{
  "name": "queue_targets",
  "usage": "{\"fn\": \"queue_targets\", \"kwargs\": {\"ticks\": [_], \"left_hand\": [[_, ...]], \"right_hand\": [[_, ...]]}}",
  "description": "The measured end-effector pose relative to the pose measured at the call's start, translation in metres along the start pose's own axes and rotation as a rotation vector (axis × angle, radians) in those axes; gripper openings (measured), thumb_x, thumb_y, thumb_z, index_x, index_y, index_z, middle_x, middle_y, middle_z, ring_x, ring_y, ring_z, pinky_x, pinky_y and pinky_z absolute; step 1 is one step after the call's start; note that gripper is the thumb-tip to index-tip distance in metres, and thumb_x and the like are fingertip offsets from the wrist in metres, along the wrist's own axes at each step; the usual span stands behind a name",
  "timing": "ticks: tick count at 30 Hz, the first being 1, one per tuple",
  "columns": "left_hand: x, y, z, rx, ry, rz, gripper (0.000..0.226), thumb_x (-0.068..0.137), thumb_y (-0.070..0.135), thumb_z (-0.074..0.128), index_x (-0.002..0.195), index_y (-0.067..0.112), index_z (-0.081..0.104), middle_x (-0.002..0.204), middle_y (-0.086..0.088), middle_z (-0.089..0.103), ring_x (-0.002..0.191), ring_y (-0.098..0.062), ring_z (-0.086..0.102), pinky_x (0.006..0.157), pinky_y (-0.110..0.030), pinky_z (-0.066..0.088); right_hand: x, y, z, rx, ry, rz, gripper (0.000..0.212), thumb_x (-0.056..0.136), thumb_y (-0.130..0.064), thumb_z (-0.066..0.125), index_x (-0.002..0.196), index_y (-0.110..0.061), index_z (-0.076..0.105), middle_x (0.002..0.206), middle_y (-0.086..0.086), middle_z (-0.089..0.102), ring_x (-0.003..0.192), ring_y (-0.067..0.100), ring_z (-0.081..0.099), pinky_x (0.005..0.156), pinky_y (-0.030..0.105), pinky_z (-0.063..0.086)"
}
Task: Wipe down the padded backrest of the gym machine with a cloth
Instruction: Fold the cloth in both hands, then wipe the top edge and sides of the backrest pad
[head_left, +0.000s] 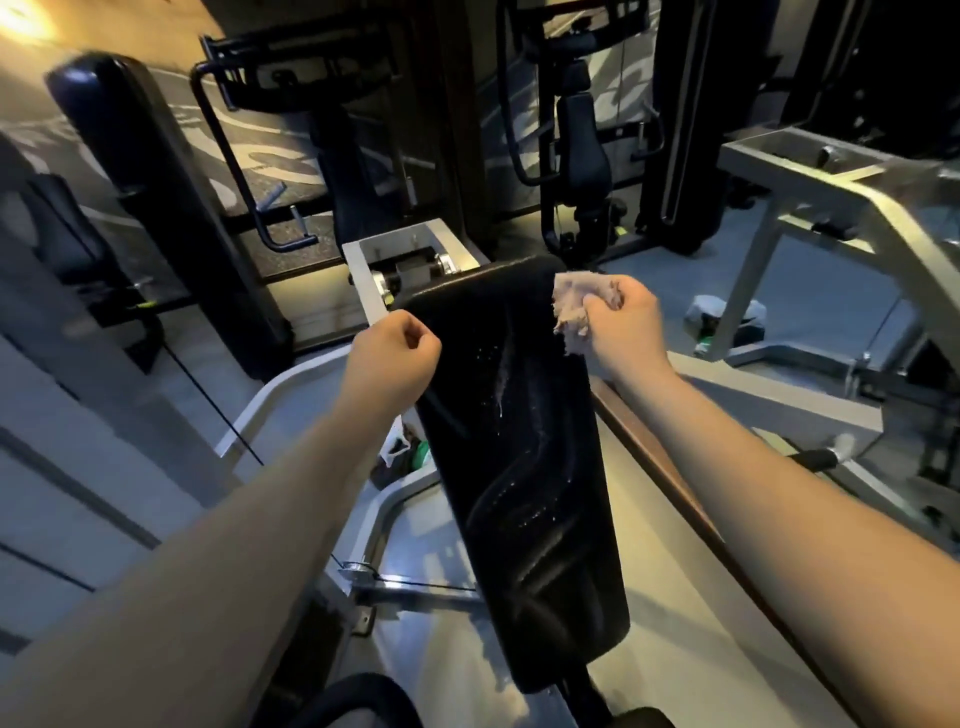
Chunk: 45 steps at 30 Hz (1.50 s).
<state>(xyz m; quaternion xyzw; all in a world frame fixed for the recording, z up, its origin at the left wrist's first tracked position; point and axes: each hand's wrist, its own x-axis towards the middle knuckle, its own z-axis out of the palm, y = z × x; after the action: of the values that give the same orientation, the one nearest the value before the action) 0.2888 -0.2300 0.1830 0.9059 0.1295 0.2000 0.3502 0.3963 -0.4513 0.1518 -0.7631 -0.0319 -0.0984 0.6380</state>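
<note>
The black padded backrest (524, 467) runs down the middle of the view, with wet streaks and droplets on its upper half. My right hand (621, 325) grips a bunched pale cloth (571, 306) at the pad's upper right corner. My left hand (392, 358) is a closed fist at the pad's upper left edge; its fingers are curled and I see nothing in them. Whether the fist touches the pad's edge is unclear.
A grey metal frame (363, 260) sits behind the pad's top. Another black pad (150, 171) stands at the left. Grey machine beams (831, 197) fill the right side. A dark seat edge (363, 696) shows at the bottom. A brown rail (670, 478) runs beside the backrest.
</note>
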Motion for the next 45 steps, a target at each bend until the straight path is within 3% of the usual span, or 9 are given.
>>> {"fn": "queue_targets", "kwargs": {"ticks": [5,9,14,20,26,32,35,38,45], "left_hand": [[0.040,0.005,-0.004,0.043,0.033,0.025,0.013,0.096,0.021,0.055,0.085,0.015,0.058,0.075,-0.001,0.059,0.067,-0.011,0.051,0.058,-0.024,0.040],[0.068,-0.004,0.000,0.066,0.051,0.009,0.013,0.098,0.022,0.054,0.087,0.017,0.058,0.078,0.001,0.058,0.069,-0.007,0.050,0.057,-0.022,0.037],[0.104,-0.029,0.013,0.031,0.084,-0.040,0.023,0.100,0.019,0.049,0.077,0.021,0.051,0.081,0.000,0.056,0.073,-0.011,0.050,0.060,-0.026,0.036],[0.137,-0.044,0.047,-0.140,0.102,-0.262,0.030,0.105,0.005,0.034,0.121,0.000,0.059,0.129,-0.020,0.054,0.119,-0.035,0.050,0.095,-0.041,0.038],[0.138,-0.057,0.054,-0.212,0.164,-0.217,0.037,0.106,0.018,0.028,0.110,0.006,0.063,0.099,-0.002,0.055,0.097,-0.022,0.049,0.069,-0.030,0.035],[0.130,-0.054,0.061,-0.171,0.286,-0.211,0.036,0.105,0.019,0.031,0.099,-0.004,0.058,0.090,-0.012,0.056,0.068,-0.012,0.041,0.059,-0.030,0.033],[0.131,-0.054,0.060,-0.118,0.294,-0.216,0.035,0.105,0.020,0.031,0.096,-0.002,0.057,0.083,-0.007,0.053,0.067,-0.012,0.040,0.057,-0.031,0.032],[0.130,-0.055,0.060,-0.106,0.292,-0.203,0.035,0.106,0.021,0.031,0.096,0.000,0.057,0.079,-0.003,0.051,0.067,-0.012,0.041,0.056,-0.030,0.032],[0.129,-0.055,0.060,-0.115,0.294,-0.172,0.034,0.106,0.021,0.032,0.093,0.002,0.057,0.075,-0.002,0.050,0.067,-0.012,0.043,0.055,-0.031,0.030]], "right_hand": [[0.055,-0.035,0.011,-0.189,-0.013,-0.264,0.040,0.087,-0.002,0.050,0.112,-0.019,0.075,0.091,0.000,0.075,0.083,0.015,0.068,0.070,0.021,0.052],[0.073,-0.025,0.030,-0.614,-0.264,-0.488,0.024,0.085,0.009,0.047,0.101,-0.001,0.063,0.104,0.022,0.067,0.110,0.043,0.060,0.093,0.035,0.048],[0.072,-0.008,0.031,-0.784,-0.391,-0.598,0.031,0.099,-0.007,0.046,0.127,0.002,0.053,0.131,0.021,0.055,0.121,0.039,0.046,0.100,0.045,0.037],[0.099,0.004,0.028,-0.764,-0.502,-0.782,0.020,0.108,-0.016,0.040,0.117,-0.005,0.054,0.117,0.006,0.054,0.101,0.025,0.050,0.086,0.031,0.037],[0.113,0.008,0.048,-0.701,-0.355,-0.695,0.024,0.108,-0.013,0.045,0.119,-0.001,0.062,0.119,0.014,0.066,0.112,0.032,0.055,0.095,0.035,0.043],[0.104,-0.009,0.077,-0.839,-0.362,-0.763,0.014,0.093,0.004,0.051,0.083,-0.005,0.056,0.081,0.010,0.056,0.085,0.028,0.047,0.071,0.043,0.046],[0.107,-0.017,0.072,-0.833,-0.489,-0.828,0.015,0.099,-0.007,0.049,0.088,-0.010,0.059,0.086,0.005,0.060,0.087,0.025,0.051,0.075,0.044,0.048],[0.112,-0.022,0.055,-0.813,-0.651,-0.855,0.027,0.108,-0.022,0.040,0.085,-0.024,0.052,0.082,-0.009,0.057,0.083,0.013,0.052,0.084,0.024,0.039],[0.104,-0.022,0.091,-0.836,-0.486,-0.834,0.033,0.097,-0.010,0.048,0.067,-0.023,0.044,0.068,-0.005,0.051,0.072,0.021,0.048,0.064,0.039,0.043]]}}
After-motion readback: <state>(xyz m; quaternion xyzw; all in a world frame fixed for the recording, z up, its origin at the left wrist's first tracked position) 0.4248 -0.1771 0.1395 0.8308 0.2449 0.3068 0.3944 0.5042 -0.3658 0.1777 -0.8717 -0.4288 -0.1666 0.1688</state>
